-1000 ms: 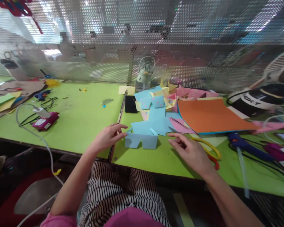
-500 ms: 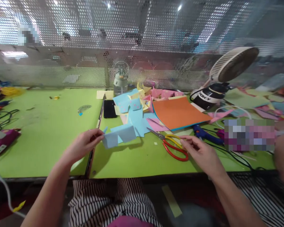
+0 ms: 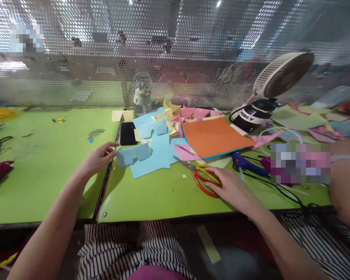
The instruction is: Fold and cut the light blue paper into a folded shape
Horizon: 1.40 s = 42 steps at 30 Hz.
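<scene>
My left hand [image 3: 97,157] pinches the left edge of a folded light-blue paper piece [image 3: 133,154], which stands on the green table [image 3: 46,171] beside a flat blue sheet [image 3: 153,159]. My right hand [image 3: 231,189] lies over the handles of red-and-yellow scissors [image 3: 200,175], fingers closed on the loops. The scissor blades point left and away, toward the blue sheet. A striped garment covers my lap below the table edge.
An orange sheet [image 3: 214,136], a black phone [image 3: 128,133], a pile of paper scraps [image 3: 170,118] and a bottle [image 3: 142,95] lie beyond. A fan [image 3: 280,74] and a blue glue gun [image 3: 245,161] are at right. Another person's arm [image 3: 347,186] is at far right. A perforated screen [image 3: 192,58] closes the back.
My left hand has carried the folded blue piece away from me and to the left, up to the phone. My right hand has slid from the table onto the scissor handles.
</scene>
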Motion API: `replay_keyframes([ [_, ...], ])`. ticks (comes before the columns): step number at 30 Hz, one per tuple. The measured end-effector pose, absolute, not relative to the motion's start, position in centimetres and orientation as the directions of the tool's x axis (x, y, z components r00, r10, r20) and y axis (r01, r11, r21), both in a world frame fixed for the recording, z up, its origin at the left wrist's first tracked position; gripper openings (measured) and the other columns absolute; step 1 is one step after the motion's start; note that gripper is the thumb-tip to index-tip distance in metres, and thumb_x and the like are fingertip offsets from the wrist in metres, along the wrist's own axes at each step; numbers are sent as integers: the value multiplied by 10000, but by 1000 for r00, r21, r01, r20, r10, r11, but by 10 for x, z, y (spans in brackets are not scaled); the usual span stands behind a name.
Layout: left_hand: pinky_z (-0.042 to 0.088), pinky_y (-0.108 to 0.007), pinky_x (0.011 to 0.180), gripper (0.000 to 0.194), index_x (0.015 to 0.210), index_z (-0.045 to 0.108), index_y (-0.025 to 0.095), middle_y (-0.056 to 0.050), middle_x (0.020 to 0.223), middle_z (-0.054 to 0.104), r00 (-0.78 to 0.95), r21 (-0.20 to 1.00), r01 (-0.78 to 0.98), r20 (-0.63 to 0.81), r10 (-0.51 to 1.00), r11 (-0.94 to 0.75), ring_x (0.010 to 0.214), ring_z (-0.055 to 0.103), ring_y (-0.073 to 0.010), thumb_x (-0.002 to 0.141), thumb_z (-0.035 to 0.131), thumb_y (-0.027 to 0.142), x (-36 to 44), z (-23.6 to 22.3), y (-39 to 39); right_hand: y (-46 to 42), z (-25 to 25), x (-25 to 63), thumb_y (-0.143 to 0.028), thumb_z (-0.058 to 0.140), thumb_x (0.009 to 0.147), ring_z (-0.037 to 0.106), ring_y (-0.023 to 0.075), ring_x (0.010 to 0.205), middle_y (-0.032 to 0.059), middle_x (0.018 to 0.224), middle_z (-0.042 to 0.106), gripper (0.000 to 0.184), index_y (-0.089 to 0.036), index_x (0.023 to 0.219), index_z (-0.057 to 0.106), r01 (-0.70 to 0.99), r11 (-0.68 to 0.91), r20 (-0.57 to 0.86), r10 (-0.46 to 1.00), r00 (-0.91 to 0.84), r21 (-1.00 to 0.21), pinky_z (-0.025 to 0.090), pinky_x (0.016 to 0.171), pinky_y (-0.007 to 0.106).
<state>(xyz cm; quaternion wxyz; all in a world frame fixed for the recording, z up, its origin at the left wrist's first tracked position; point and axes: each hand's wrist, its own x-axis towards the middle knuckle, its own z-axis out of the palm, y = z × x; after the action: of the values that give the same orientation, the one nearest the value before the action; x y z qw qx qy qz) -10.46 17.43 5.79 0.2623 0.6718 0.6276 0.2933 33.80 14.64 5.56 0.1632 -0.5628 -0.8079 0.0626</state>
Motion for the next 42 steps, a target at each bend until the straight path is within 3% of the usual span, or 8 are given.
replay_keyframes([
  [6,444,-265,603,514,1256,561,207,-13,857,619,-112,732,679,187,976,-62,648,573,-141,852,524,522,-91,73,155,141,57,341,-375,527,810,654,292,940,120,1029,688,373,-205,1139,569,879,368,164,929,-333,-302,540,784,446],
  [12,454,-249,573,445,1209,592,210,2,798,584,-30,697,702,239,970,-150,609,551,-124,898,499,514,-74,79,135,124,64,331,-350,570,840,641,242,955,83,1037,676,278,-227,1088,579,766,525,74,839,-539,-372,531,828,409],
  [17,434,-256,568,383,1160,623,235,-7,832,610,201,561,775,220,955,-292,565,521,-110,948,442,497,-52,79,122,142,76,340,-448,482,933,600,245,1074,85,1102,678,290,-232,1043,642,790,550,122,834,-538,-271,503,911,418],
  [24,494,-287,665,342,1160,622,252,-48,1020,658,394,469,779,151,907,-416,686,617,-134,994,372,417,-29,79,114,194,72,360,-292,357,942,625,284,990,127,1001,696,384,-205,1112,691,881,461,124,885,-449,-104,502,876,457],
  [30,525,-363,790,303,1188,611,227,-82,1167,644,421,286,867,20,907,-408,969,652,-234,980,402,299,24,85,148,221,78,357,-308,329,950,610,314,1077,179,1165,663,537,-108,1438,432,901,431,128,898,-421,-55,491,899,463],
  [36,514,-409,843,397,1171,576,153,-149,1202,605,389,143,914,-33,921,-381,1077,592,-314,878,584,421,76,74,190,232,81,343,-458,538,880,637,293,1017,101,1105,695,678,-223,1489,356,851,522,35,853,-521,-56,528,803,405],
  [38,518,-402,812,368,1149,569,148,-164,1164,613,366,129,925,-39,930,-358,1063,601,-320,891,559,410,80,70,196,234,79,339,-460,558,871,625,297,1063,99,1200,669,680,-247,1485,358,837,545,23,839,-544,-58,520,830,413],
  [42,512,-350,719,265,1117,555,154,-154,1020,653,287,104,954,-58,956,-281,943,668,-281,937,360,153,74,69,203,241,76,333,-411,476,921,628,286,1074,102,1231,660,544,-252,1438,418,833,551,38,835,-550,-54,505,850,415],
])
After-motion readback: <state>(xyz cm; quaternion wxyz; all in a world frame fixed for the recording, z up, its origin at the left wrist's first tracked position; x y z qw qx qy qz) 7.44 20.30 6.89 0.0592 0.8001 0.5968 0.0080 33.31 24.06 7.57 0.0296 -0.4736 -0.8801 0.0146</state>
